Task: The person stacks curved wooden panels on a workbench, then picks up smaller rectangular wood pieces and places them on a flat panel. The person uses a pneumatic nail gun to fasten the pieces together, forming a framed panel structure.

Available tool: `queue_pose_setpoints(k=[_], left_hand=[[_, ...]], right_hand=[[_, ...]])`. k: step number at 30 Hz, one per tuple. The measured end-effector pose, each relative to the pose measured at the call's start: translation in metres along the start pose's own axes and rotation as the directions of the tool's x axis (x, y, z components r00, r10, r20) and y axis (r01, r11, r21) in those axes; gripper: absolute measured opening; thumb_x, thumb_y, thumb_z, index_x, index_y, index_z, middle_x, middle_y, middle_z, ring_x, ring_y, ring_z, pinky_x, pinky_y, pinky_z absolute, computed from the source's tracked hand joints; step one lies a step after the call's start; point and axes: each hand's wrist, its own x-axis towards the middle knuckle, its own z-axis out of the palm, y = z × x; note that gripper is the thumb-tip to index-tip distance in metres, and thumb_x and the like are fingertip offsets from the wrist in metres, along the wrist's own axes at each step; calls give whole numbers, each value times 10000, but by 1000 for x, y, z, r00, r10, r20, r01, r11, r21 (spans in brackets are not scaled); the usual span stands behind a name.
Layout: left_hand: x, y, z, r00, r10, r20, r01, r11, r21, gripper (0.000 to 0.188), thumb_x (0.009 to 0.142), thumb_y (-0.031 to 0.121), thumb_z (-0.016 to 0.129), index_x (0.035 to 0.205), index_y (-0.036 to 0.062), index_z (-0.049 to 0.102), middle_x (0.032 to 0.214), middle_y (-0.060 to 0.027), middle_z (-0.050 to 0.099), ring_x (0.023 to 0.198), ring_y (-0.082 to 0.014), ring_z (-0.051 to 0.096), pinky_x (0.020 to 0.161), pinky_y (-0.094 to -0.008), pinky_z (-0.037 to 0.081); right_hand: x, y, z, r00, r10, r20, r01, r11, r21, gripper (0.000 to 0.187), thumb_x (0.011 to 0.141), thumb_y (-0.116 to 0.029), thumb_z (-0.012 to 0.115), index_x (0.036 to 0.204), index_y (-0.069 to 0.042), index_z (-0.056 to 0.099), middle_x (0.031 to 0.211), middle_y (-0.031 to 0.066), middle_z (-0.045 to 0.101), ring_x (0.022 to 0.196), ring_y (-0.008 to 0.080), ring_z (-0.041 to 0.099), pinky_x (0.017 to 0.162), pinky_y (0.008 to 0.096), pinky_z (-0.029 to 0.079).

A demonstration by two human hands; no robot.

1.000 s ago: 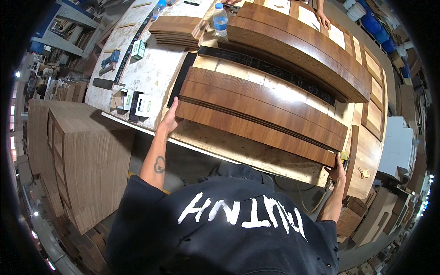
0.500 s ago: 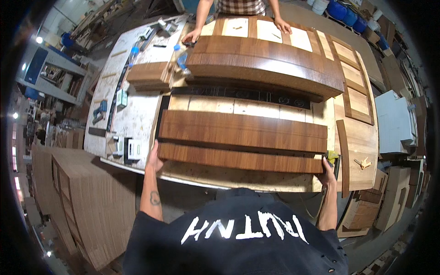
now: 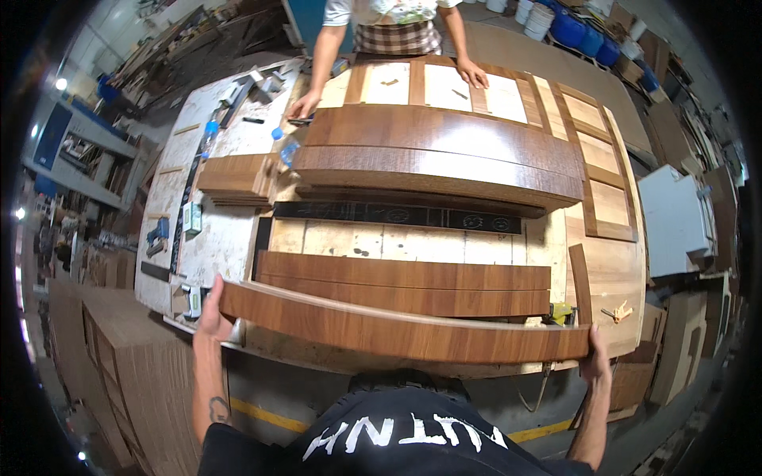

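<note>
Between my two hands I hold a long brown wooden board (image 3: 405,332) by its ends, raised above the table's near edge. My left hand (image 3: 212,313) is closed on its left end. At the right end, my right hand (image 3: 596,357) grips it. Just beyond lie brown boards (image 3: 405,287) side by side, partly covered by the held one. Farther back stands a tall stack of long brown boards (image 3: 436,155). A yellow-green tool (image 3: 561,312) sits beside the nearer boards' right end.
A co-worker's hands (image 3: 304,105) rest across the worktable (image 3: 163,289). Short boards (image 3: 234,176), a bottle (image 3: 288,152) and a blue tool (image 3: 159,234) lie at left. Framed panels (image 3: 611,202) and a yellow clamp (image 3: 617,312) are at right. A large brown cabinet (image 3: 151,373) stands lower left.
Both hands have lifted the nearest board off the table and drawn it toward me, tilting it. The view has shifted, so the table sits lower in the picture.
</note>
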Motion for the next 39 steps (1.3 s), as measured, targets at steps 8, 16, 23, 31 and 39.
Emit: queue_pose_setpoints(k=[8, 16, 23, 31, 39], left_hand=[[187, 134, 140, 973, 75, 219, -115, 977, 178, 643, 998, 578, 477, 1299, 18, 574, 1230, -130, 648, 1108, -264, 636, 940, -452, 513], [350, 168, 200, 955, 110, 277, -168, 966, 196, 669, 974, 644, 441, 1283, 72, 600, 1249, -168, 631, 1135, -325, 595, 919, -541, 480], [384, 173, 215, 953, 85, 291, -137, 977, 164, 615, 999, 557, 464, 1272, 22, 597, 1210, -166, 655, 1093, -324, 638, 952, -476, 504], [397, 172, 221, 959, 75, 274, -104, 990, 93, 598, 1012, 528, 457, 1291, 12, 572, 1259, -184, 629, 1127, -329, 622, 972, -483, 509], [415, 164, 214, 959, 81, 273, -116, 987, 115, 602, 1002, 538, 467, 1288, 20, 580, 1245, -178, 634, 1121, -322, 621, 973, -483, 503]], right_hand=[[147, -197, 38, 960, -280, 14, 278, 946, -166, 838, 878, -667, 602, 1476, -103, 435, 1426, 145, 507, 1270, 254, 508, 929, 472, 507], [292, -302, 77, 946, -321, -39, 293, 902, -318, 925, 802, -743, 611, 1448, -96, 470, 1442, 235, 475, 1269, 440, 493, 861, 713, 475], [371, -310, 90, 970, -229, 78, 242, 908, -342, 823, 820, -716, 613, 1382, -118, 552, 1378, 184, 562, 1231, 374, 541, 829, 647, 524], [402, -322, 91, 969, -238, 67, 246, 893, -378, 940, 768, -773, 618, 1430, -113, 515, 1424, 217, 518, 1253, 390, 526, 829, 662, 523], [409, -315, 76, 979, -188, 83, 205, 918, -339, 856, 810, -711, 630, 1446, -155, 493, 1450, 158, 500, 1281, 393, 499, 835, 709, 503]])
